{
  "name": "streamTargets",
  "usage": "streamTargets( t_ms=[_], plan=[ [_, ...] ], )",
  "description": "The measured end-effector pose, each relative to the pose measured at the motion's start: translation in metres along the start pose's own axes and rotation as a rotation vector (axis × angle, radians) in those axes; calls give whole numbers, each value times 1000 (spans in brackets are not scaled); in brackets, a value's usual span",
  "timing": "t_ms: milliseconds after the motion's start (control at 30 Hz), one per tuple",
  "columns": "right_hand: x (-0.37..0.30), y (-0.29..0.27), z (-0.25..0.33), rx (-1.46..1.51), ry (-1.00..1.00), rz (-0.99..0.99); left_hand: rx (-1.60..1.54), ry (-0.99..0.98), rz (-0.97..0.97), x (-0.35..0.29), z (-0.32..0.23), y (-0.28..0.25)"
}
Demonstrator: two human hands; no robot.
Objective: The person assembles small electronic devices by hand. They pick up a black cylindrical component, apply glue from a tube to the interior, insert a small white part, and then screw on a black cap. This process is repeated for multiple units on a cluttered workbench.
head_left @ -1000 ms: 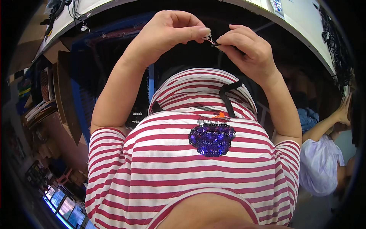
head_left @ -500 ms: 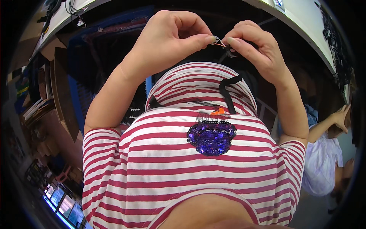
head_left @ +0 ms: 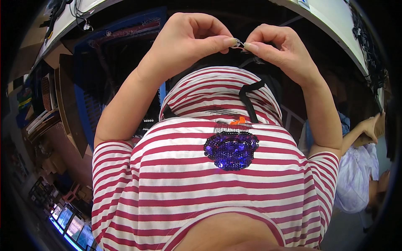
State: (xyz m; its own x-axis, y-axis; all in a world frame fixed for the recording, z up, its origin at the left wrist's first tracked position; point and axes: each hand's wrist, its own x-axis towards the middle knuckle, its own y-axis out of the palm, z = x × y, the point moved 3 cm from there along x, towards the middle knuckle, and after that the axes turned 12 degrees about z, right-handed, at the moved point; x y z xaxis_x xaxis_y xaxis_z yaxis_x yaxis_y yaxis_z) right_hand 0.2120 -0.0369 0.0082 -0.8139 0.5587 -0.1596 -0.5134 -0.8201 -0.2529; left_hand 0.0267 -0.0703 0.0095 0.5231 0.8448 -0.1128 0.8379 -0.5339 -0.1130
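Observation:
Both my hands are raised at the top of the view, their fingertips a short gap apart. My left hand [head_left: 188, 39] pinches a small part, mostly hidden by the thumb and forefinger, from which thin wires [head_left: 239, 44] come out. Those wires, one whitish and one orange, cross the gap to my right hand [head_left: 280, 50]. That hand is closed with thumb and forefinger on their other end. Just below the right fingertips hangs a small dark piece, too blurred to name.
A white table edge [head_left: 335, 37] curves along the upper right, with black cables [head_left: 370, 54] beyond it. At left stand a blue plastic crate [head_left: 90, 108] and cardboard [head_left: 69, 100]. Another person in a pale top [head_left: 356, 180] is at the right. Loose wires [head_left: 79, 16] hang at upper left.
My right hand has turned slightly and its fingers have come a little nearer the left ones. Less of the dark piece below shows. The left hand has barely moved.

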Motion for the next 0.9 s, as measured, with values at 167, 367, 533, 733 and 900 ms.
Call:
streamTargets(
  t_ms=[167,367,533,733,900],
  plan=[
    [2,3,-3,41,-57,-24,-344,-49,38,2,12,3],
    [5,13,-8,207,-140,-156,-601,-5,-51,7,19,11],
    [8,28,-5,29,-393,-433,-685,115,-164,12,24,15],
    [9,15,-16,123,-319,-312,-366,37,-114,10,12,1],
    [8,6,-13,87,-300,-157,-60,-39,83,16,0,-10]
  ],
)
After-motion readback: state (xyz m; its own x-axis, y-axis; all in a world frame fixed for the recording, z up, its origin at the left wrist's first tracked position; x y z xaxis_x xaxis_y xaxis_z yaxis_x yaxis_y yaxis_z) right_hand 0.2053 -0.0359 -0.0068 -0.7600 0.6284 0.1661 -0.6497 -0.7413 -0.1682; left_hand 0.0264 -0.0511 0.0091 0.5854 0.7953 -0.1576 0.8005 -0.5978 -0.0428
